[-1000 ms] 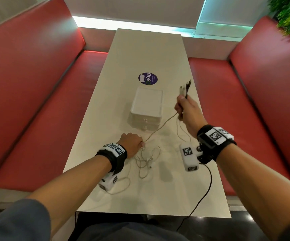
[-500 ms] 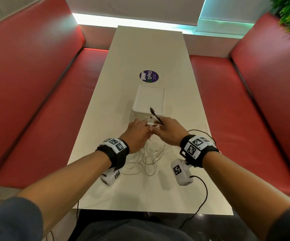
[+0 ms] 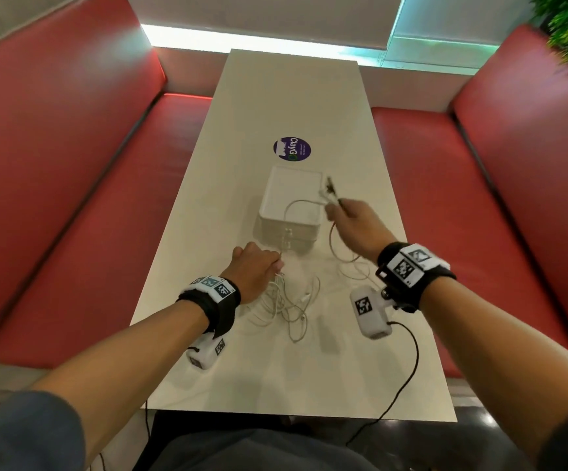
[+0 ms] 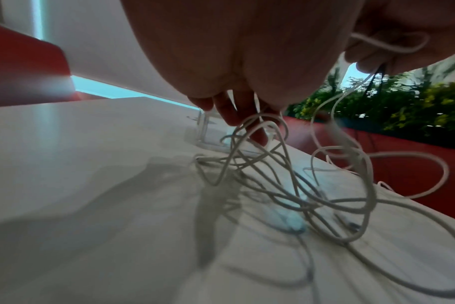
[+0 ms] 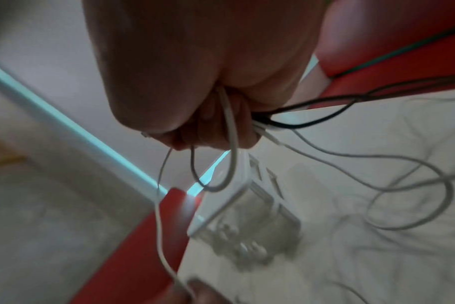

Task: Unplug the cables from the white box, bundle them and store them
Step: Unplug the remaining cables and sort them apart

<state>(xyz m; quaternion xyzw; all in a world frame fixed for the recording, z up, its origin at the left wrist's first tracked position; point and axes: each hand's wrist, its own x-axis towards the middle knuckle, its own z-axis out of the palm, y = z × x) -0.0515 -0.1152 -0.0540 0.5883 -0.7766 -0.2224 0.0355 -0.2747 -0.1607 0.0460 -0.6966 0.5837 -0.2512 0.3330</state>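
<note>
The right hand (image 3: 354, 220) has its grip closed round the plug ends of the cables (image 3: 291, 300), lifted beside the white box (image 3: 291, 202); the left hand (image 3: 255, 271) pinches the strands nearer the body. Thin, limp and light, they trail loose on the counter (image 3: 208, 368) below and will likely tangle, so they are best held near the plugs.

A right hand (image 5: 195, 82) grips white and black cables (image 5: 231, 144) above a white box (image 5: 247, 216) on a pale table (image 5: 377, 267); red seating (image 5: 143, 246) at seven o'clock.
</note>
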